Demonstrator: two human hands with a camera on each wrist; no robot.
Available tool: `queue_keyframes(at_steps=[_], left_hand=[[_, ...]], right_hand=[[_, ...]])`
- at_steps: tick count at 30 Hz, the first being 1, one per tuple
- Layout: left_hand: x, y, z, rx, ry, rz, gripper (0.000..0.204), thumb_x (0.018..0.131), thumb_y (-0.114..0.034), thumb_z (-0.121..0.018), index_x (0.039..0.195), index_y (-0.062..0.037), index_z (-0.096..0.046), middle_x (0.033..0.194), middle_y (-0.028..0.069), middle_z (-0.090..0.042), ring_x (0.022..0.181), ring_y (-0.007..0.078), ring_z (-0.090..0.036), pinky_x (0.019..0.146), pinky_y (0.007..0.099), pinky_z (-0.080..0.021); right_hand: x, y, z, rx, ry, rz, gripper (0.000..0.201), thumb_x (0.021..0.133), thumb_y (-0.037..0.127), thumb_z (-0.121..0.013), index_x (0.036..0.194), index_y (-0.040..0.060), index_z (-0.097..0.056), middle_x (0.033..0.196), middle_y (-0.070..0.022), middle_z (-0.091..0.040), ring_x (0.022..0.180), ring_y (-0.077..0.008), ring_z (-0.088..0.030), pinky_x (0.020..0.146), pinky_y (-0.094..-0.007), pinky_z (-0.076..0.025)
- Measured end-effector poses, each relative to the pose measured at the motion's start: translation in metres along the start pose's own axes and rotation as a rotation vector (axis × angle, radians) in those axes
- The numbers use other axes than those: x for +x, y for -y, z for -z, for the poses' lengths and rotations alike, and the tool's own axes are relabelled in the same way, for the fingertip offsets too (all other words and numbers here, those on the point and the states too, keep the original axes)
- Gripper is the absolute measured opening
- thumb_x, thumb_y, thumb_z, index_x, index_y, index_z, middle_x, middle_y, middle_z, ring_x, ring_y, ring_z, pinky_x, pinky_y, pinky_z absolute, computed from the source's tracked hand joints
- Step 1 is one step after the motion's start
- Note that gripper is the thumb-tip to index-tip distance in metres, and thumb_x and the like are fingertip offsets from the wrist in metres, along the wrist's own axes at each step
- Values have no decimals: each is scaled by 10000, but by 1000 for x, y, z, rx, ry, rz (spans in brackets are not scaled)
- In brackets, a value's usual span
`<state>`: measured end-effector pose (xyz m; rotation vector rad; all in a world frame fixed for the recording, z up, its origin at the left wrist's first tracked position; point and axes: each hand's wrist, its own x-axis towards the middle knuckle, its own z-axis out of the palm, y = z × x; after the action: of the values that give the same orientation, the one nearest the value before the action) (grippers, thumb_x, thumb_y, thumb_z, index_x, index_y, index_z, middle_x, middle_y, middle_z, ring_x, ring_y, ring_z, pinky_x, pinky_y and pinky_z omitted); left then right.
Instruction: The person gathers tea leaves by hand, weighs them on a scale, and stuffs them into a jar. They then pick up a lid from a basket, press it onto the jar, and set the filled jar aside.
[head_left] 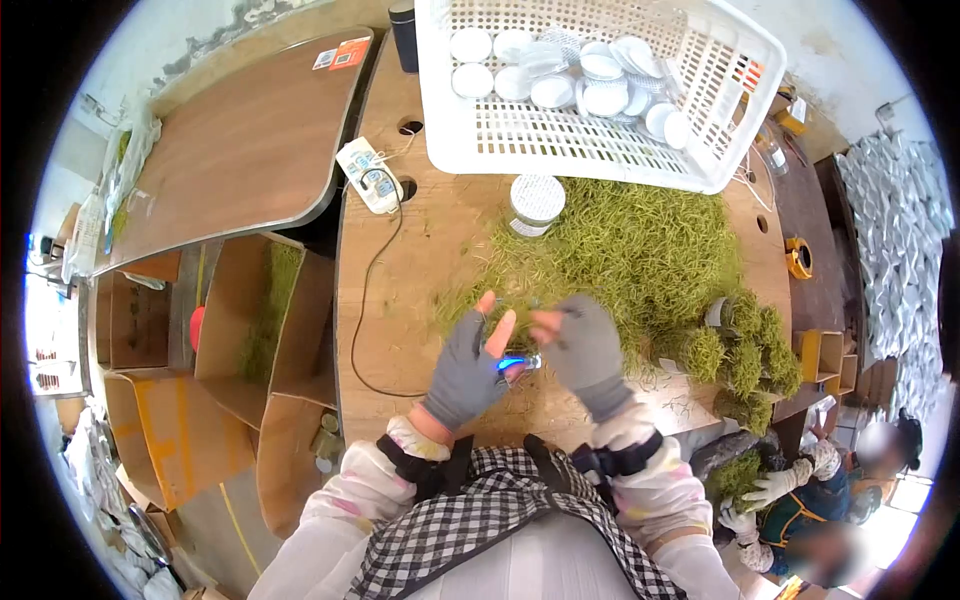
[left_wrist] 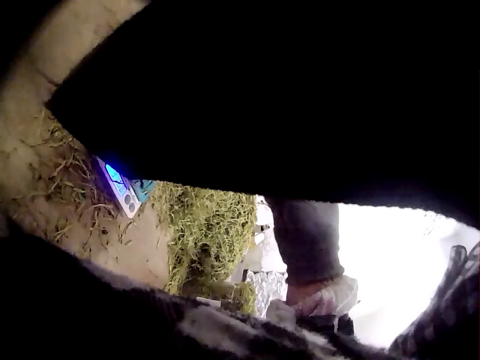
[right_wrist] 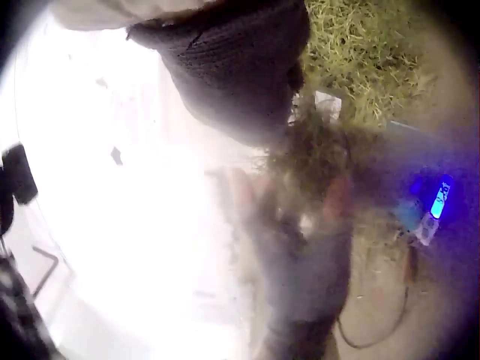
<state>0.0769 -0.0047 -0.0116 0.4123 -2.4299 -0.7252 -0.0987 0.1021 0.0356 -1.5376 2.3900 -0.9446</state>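
Observation:
Both hands wear grey gloves with bare fingertips and face each other low over the table. My left hand (head_left: 465, 370) cups a loose tuft of green moss (right_wrist: 304, 161) between thumb and fingers. Blurred by motion, my right hand (head_left: 585, 350) has its fingertips right at that tuft; I cannot tell whether they pinch it. Beneath the hands, a small digital scale (head_left: 520, 363) glows blue and is partly hidden. Loose moss (head_left: 640, 240) spreads over the wooden table beyond them. A dark shape blocks most of the left wrist view.
A white plastic basket (head_left: 455, 150) of round clear containers stands at the back. In front sits a lidded tub (head_left: 538, 200). Moss-filled tubs (head_left: 742, 365) cluster at right. A power strip (head_left: 368, 175) with a cable lies left, near cardboard boxes (head_left: 180, 430). Another person's gloved hands (head_left: 775, 487) handle moss.

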Motion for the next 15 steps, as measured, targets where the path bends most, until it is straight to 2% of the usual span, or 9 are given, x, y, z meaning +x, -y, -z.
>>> queue_keyframes(at_steps=[2, 4, 5, 6, 8, 9, 10, 13, 15], left_hand=[[3, -5, 3, 39, 42, -5, 801, 821, -217, -822, 1513, -69, -448, 1516, 276, -421, 1302, 470, -506, 1063, 519, -468], [5, -4, 7, 88, 74, 7, 732, 844, -215, -798, 1489, -73, -485, 1498, 272, -439, 1295, 463, -517, 1054, 511, -478], [5, -3, 7, 64, 73, -3, 700, 823, -172, -805, 1452, -58, -520, 1493, 263, -448, 1281, 460, -525, 1038, 505, -489], [5, -2, 6, 37, 69, -16, 669, 802, -128, -812, 1415, -43, -555, 1487, 254, -457, 1267, 456, -533, 1021, 500, -500], [2, -3, 3, 41, 67, -3, 631, 826, -143, -790, 1405, -35, -563, 1484, 255, -457, 1269, 461, -529, 1028, 504, -494], [2, -3, 2, 49, 70, 6, 593, 851, -157, -769, 1395, -28, -570, 1482, 256, -457, 1270, 465, -526, 1034, 509, -488], [4, -5, 5, 51, 65, 4, 593, 851, -157, -769, 1395, -28, -570, 1482, 256, -457, 1270, 465, -526, 1034, 509, -488], [9, -6, 12, 58, 73, -4, 495, 900, -213, -716, 1337, -5, -612, 1484, 263, -452, 1287, 482, -506, 1061, 538, -458], [10, -1, 11, 88, 104, 18, 388, 923, -241, -680, 1240, -17, -678, 1481, 268, -455, 1308, 505, -481, 1088, 561, -425]], right_hand=[[-7, 11, -4, -64, 89, 84, 258, 834, 157, -811, 1084, 108, -773, 970, -120, -658, 837, -290, -666, 715, -389, -544], [-16, 21, -5, 49, -124, 100, 284, 864, 149, -784, 1143, 100, -754, 949, -105, -667, 827, -275, -670, 732, -407, -554], [-31, 7, -10, 286, -72, -35, 433, 896, 219, -752, 1294, 77, -655, 1105, -202, -651, 1012, -383, -638, 853, -461, -520], [-40, 0, -11, 285, -69, -30, 433, 896, 219, -752, 1294, 77, -655, 1105, -202, -651, 1012, -383, -638, 853, -461, -520], [-54, -12, -11, 57, -171, -217, 508, 903, 247, -747, 1353, 54, -610, 1221, -240, -601, 1075, -417, -609, 905, -488, -503], [-63, -19, -21, -4, -121, -236, 588, 899, 267, -742, 1421, 56, -574, 1334, -251, -536, 1137, -432, -571, 970, -507, -473], [-63, -13, -24, -5, -124, -230, 588, 899, 267, -742, 1421, 56, -574, 1334, -251, -536, 1137, -432, -571, 970, -507, -473], [-51, -5, -38, -115, -78, 102, 630, 885, 289, -736, 1467, 107, -577, 1434, -221, -494, 1241, -422, -502, 1060, -517, -410], [-38, -14, -43, -114, -37, 132, 594, 883, 295, -738, 1439, 128, -611, 1440, -220, -492, 1248, -427, -500, 1060, -515, -412]])
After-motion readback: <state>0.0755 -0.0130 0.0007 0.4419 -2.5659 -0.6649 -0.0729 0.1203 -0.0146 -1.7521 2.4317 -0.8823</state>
